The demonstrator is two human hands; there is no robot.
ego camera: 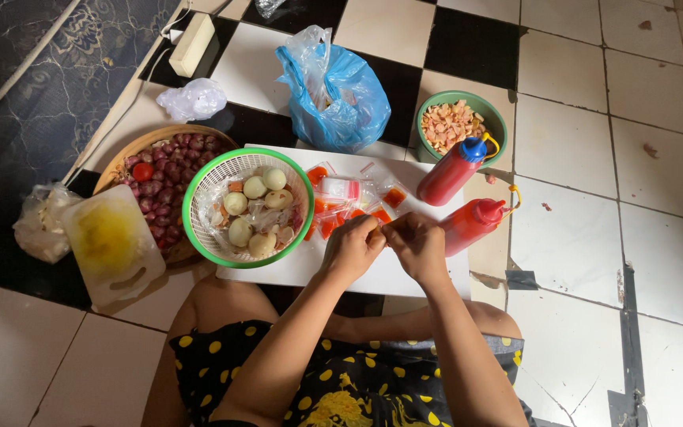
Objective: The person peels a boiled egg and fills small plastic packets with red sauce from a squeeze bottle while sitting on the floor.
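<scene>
Both hands meet over the white board (278, 273). Left hand (351, 249) and right hand (419, 245) pinch a small sauce packet (379, 224) between fingertips

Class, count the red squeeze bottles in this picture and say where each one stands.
2. The blue-capped bottle lies by the green bowl; the red-capped bottle lies right of the hands. None seem hidden.

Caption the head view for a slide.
Both hands pinch a small sauce packet over a white board beside two red squeeze bottles.

Small clear sachets (341, 202) of red sauce are lying clustered on the white board (405, 273), just beyond the hands; one is sitting pinched between both hands' fingertips.
</scene>
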